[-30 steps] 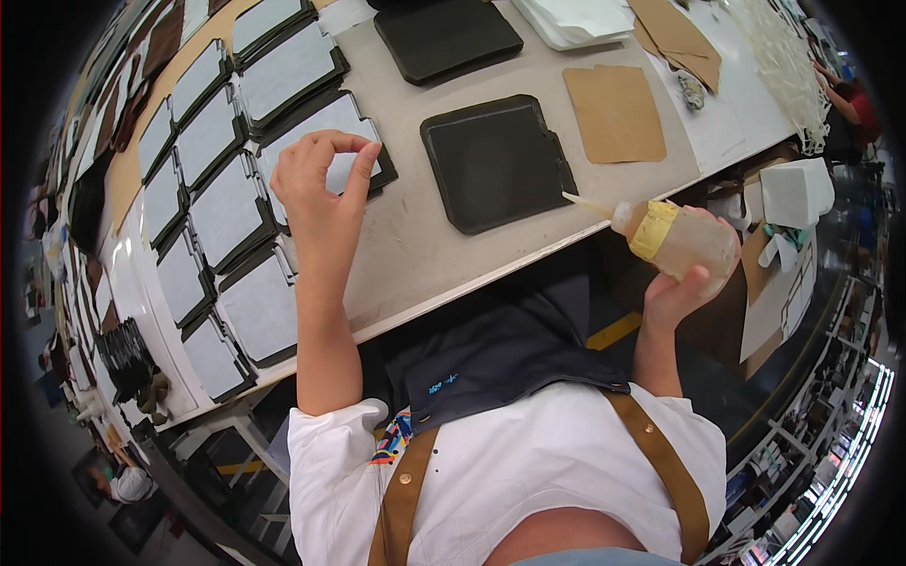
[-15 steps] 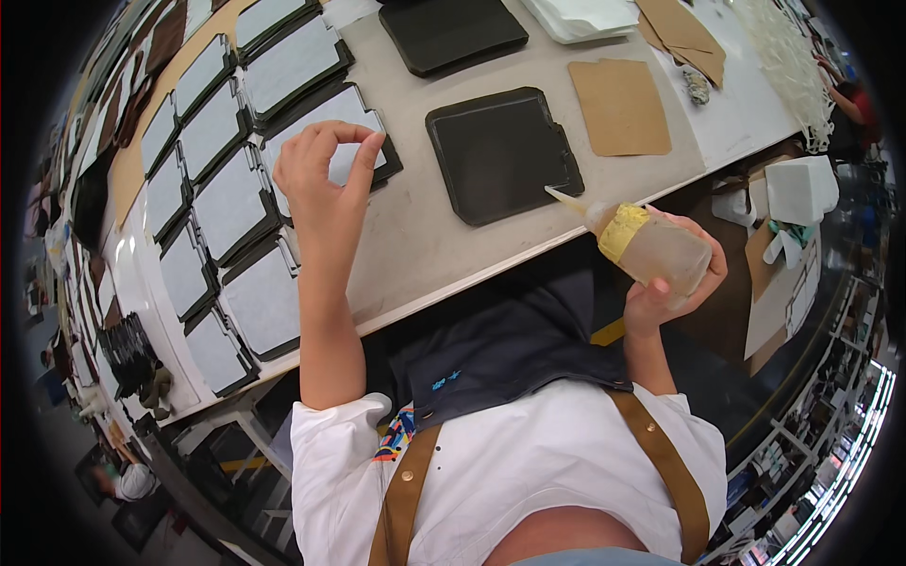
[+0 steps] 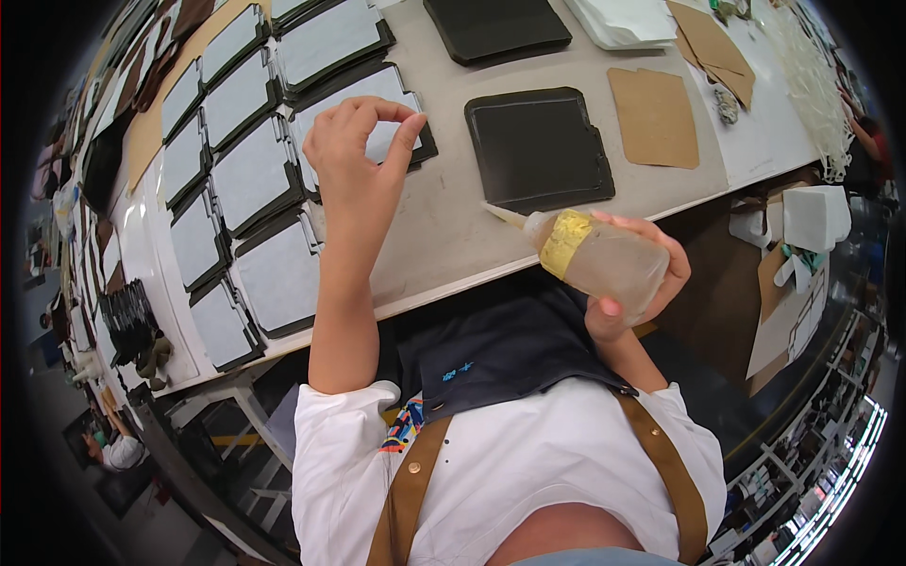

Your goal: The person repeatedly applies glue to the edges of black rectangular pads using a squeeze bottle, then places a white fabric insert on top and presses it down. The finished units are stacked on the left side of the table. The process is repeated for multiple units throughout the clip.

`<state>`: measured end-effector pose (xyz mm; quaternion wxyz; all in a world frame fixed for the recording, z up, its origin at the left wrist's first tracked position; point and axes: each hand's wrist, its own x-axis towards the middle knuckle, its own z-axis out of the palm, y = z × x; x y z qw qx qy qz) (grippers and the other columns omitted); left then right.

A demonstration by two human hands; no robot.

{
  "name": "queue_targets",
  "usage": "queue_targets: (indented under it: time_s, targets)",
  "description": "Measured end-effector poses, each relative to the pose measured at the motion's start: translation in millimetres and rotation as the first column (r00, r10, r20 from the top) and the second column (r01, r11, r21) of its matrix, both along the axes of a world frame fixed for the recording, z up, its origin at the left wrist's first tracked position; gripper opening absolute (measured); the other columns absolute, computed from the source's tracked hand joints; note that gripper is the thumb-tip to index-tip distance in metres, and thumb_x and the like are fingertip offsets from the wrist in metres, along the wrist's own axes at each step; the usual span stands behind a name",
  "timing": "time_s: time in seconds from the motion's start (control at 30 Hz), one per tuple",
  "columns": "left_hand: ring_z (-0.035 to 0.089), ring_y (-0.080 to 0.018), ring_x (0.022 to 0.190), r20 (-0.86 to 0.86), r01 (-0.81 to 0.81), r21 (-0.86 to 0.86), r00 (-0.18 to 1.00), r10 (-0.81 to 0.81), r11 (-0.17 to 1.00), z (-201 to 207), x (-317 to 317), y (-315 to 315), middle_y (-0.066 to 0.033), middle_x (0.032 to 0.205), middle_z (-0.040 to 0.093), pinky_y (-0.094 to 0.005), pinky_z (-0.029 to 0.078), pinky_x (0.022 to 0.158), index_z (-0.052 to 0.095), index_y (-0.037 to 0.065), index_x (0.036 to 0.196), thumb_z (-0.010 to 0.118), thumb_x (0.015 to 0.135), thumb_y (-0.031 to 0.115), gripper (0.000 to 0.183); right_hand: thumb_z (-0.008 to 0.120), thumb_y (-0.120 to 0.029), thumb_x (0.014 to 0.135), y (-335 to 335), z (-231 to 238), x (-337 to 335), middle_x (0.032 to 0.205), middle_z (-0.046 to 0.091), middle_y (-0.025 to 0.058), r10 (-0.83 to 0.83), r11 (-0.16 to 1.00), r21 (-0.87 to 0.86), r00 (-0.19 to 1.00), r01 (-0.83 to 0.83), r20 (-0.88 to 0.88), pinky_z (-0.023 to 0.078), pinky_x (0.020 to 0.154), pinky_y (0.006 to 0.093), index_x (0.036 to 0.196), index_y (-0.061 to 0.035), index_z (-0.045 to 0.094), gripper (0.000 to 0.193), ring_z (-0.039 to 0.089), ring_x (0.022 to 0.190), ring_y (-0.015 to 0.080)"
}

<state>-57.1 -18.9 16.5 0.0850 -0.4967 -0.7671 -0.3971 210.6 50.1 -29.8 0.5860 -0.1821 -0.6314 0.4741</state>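
My right hand (image 3: 651, 269) grips a cloudy squeeze bottle (image 3: 609, 269) with yellow tape round its shoulder. The bottle is tilted, its pointed nozzle toward the near left corner of a black panel (image 3: 538, 146) with a raised rim. Whether the tip touches the panel I cannot tell. My left hand (image 3: 359, 141) is raised left of that panel, thumb and forefinger tips brought together in a loop; nothing shows between them. Behind this hand lies a pale-faced, black-edged panel (image 3: 340, 102), partly covered by it.
Overlapping rows of similar pale-faced panels (image 3: 250, 174) fill the table's left side. Another black panel (image 3: 495, 28) lies farther back. To the right are brown card pieces (image 3: 653, 118) and a stack of white sheets (image 3: 623, 21). The table's front edge (image 3: 453, 281) runs before my body.
The bottle has moved left in my right hand, its nozzle passing from the panel's near right corner to its near left. The view has shifted slightly; my left hand keeps its pinch.
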Motion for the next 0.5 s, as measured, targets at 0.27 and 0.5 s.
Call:
queue_targets:
  time_s: [0.27,0.5]
  targets:
    - [0.055,-0.0196,0.099,0.071,0.008,0.013,0.997,-0.009,1.000,-3,0,-1,0.0029,0.094,0.067,-0.0392,0.030,0.101,0.070,0.012,0.086,0.078,0.087,0.025,0.015,0.041,-0.055,0.107,117,-5,55,0.141,0.050,0.0143,-0.554,0.816,-0.190,0.833,0.546,0.011,0.041,0.107,0.0430,0.147,-0.0021,0.037,0.067,0.052,0.127,0.0237]
    - [0.054,-0.0205,0.097,0.065,-0.004,-0.036,0.998,0.007,0.999,-1,4,1,0.0018,0.095,0.066,-0.0384,0.031,0.100,0.070,0.011,0.087,0.077,0.087,0.022,0.013,0.057,-0.027,0.104,158,-26,94,0.143,0.049,0.0184,-0.790,0.597,0.193,0.528,0.779,0.313,0.030,0.116,0.0434,0.145,0.0017,0.041,0.052,0.046,0.136,0.0284]
